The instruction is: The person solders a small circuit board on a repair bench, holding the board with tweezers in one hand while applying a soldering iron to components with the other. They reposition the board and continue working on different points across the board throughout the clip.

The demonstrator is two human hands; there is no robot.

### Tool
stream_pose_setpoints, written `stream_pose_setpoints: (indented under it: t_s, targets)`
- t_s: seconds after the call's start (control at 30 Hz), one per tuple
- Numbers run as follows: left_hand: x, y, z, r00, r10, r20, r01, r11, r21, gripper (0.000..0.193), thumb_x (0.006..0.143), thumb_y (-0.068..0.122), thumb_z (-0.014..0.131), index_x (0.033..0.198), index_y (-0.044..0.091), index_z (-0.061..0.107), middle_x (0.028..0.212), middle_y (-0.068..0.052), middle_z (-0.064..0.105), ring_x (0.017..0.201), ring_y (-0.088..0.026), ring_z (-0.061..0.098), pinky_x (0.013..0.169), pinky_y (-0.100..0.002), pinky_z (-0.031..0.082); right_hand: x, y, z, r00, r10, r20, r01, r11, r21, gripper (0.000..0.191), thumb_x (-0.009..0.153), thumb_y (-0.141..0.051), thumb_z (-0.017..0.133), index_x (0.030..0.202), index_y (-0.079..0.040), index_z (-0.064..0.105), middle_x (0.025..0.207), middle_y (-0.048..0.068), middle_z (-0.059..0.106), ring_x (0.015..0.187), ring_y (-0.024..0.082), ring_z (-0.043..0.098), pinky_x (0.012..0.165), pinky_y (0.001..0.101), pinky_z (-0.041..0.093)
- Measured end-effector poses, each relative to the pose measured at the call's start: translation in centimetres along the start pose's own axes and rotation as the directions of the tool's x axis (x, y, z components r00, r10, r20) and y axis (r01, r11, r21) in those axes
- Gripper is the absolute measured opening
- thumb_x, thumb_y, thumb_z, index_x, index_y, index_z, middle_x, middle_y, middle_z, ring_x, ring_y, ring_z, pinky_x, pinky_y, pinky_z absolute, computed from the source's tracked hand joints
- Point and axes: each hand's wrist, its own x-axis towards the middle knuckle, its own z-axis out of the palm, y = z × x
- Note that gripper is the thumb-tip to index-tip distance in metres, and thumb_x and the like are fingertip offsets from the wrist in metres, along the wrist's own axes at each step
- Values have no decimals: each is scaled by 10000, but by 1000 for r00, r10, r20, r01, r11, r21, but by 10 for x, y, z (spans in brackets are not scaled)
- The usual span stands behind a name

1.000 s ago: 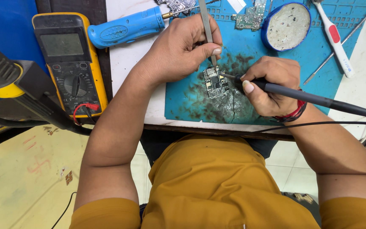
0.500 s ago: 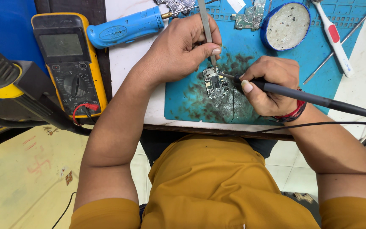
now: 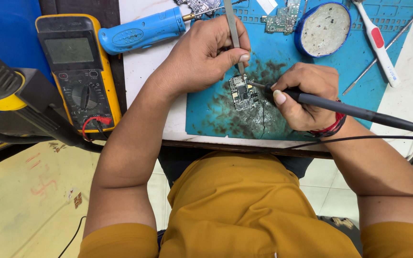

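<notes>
The left hand (image 3: pixel 201 57) is closed around slim steel tweezers (image 3: pixel 233 33), thumb and forefinger pinching them so that the tips come down on the upper edge of a small, component-covered circuit board (image 3: pixel 243 91). The right hand (image 3: pixel 307 98) is wrapped pen-fashion around a black-handled soldering iron (image 3: pixel 350 111), whose metal tip touches the board's right side. The board lies flat near the middle of a blue silicone work mat (image 3: pixel 206 114) on the table (image 3: pixel 142 67), over a patch darkened with residue and grey smears.

As a judgement, the soldering is in mid-course: tweezers and iron both meet the board, so one joint or part seems to be in hand, and nothing shows the board finished or cleaned. Which parts are already fixed is too small to tell.

Further back on the mat lie a second green circuit board (image 3: pixel 278 19) and a round blue-rimmed tin of pale paste (image 3: pixel 323 28). A blue-handled screwdriver (image 3: pixel 142 31) and a yellow multimeter (image 3: pixel 77 71) rest untouched to the left, and a white and red tool (image 3: pixel 376 40) to the right.
</notes>
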Motion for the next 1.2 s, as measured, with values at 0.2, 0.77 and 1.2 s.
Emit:
stream_pose_setpoints:
  t_s: [0.2, 0.77, 1.2]
  targets:
    - [0, 1, 0, 1000, -4, -3, 4, 1000, 0, 90, 1036, 47, 692, 1089, 28, 622, 889, -60, 746, 852, -110, 755, 737, -270, 582, 1, 0, 0, 1000, -8, 2, 8, 1000, 1, 55, 944, -60, 681, 942, -33, 633, 852, 105, 680, 658, 220, 657, 605, 297, 489]
    - [0, 2, -1, 999, -42, 0, 42, 998, 49, 85, 1017, 64, 711, 1062, 38, 643, 797, -38, 717, 694, -84, 653, 630, -256, 501, 0, 1, 0, 1000, -19, 2, 19, 1000, 10, 51, 937, -51, 676, 939, -33, 629, 846, 103, 679, 657, 220, 658, 605, 299, 492]
    - [1, 2, -1, 1000, 11, -4, -11, 1000, 8, 93, 1044, 64, 706, 1093, 36, 631, 866, -39, 737, 793, -78, 710, 693, -250, 546, 1, 1, 0, 1000, -27, -5, 27, 1000, 12, 50, 938, -47, 675, 935, -33, 627, 839, 103, 677, 652, 222, 656, 602, 300, 491]
